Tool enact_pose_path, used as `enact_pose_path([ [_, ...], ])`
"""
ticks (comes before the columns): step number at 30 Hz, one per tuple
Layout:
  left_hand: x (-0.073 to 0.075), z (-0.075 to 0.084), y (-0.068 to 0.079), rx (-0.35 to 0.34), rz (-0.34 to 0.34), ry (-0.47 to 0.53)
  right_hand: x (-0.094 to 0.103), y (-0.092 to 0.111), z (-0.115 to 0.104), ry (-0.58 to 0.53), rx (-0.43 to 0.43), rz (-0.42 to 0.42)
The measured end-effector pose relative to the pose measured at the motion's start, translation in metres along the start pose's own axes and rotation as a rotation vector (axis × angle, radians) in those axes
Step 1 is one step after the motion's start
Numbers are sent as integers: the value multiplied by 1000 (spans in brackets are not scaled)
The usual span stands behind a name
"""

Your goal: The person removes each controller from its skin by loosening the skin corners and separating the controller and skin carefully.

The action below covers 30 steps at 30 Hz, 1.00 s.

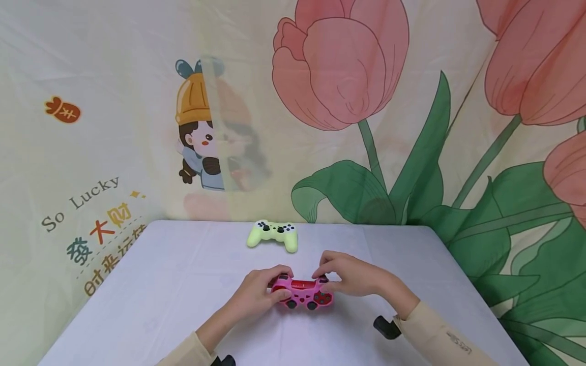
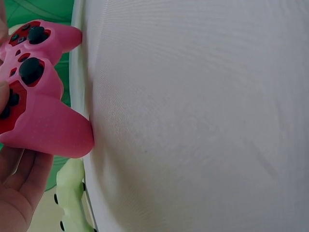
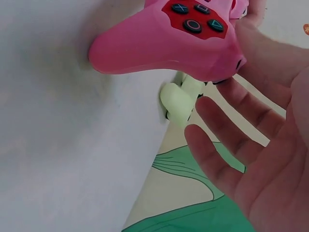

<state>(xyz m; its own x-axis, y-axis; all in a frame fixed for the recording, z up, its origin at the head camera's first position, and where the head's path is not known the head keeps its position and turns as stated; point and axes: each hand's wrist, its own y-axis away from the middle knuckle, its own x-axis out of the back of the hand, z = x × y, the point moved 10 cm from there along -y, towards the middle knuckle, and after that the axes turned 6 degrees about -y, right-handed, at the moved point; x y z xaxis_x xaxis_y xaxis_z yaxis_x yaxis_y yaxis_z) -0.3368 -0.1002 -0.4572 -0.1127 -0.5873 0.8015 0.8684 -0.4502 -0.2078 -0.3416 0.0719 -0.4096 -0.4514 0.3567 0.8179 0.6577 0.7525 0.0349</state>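
Observation:
A red game controller (image 1: 302, 299) in a pink cover is tilted at the middle of the table, its two black thumbsticks toward me. My left hand (image 1: 257, 292) grips its left side, thumb on the front near the direction buttons. At its upper right corner, my right hand (image 1: 350, 275) pinches with thumb and index finger. The right wrist view shows the pink cover (image 3: 145, 53) around red button panels, while the other fingers of the right hand (image 3: 265, 169) stay off it. In the left wrist view, the controller's pink grips (image 2: 58, 125) point toward the tablecloth.
A pale green game controller (image 1: 273, 233) lies near the table's back edge, beyond the pink one. White cloth covers the table (image 1: 160, 284). Behind it hangs a printed curtain (image 1: 339, 66) with tulips and lettering.

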Motion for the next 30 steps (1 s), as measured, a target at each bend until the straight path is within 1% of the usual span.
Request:
enact_pose_path([
  [6,1,-1,-1,-6,3,0,-2,-4,0,27,-2,3],
  [10,1,-1,-1,-6,0,7,-2,-2,-1,37,31,27],
  [16,2,-1,-2,1,1,19,2,2,-7,61,115,107],
  [23,1,-3,-3,13,0,9,3,7,-10,81,180,200],
  [26,1,-3,-4,16,-3,7,3,9,-9,68,174,220],
  [30,1,-3,-4,27,-14,10,1,7,-5,31,122,197],
])
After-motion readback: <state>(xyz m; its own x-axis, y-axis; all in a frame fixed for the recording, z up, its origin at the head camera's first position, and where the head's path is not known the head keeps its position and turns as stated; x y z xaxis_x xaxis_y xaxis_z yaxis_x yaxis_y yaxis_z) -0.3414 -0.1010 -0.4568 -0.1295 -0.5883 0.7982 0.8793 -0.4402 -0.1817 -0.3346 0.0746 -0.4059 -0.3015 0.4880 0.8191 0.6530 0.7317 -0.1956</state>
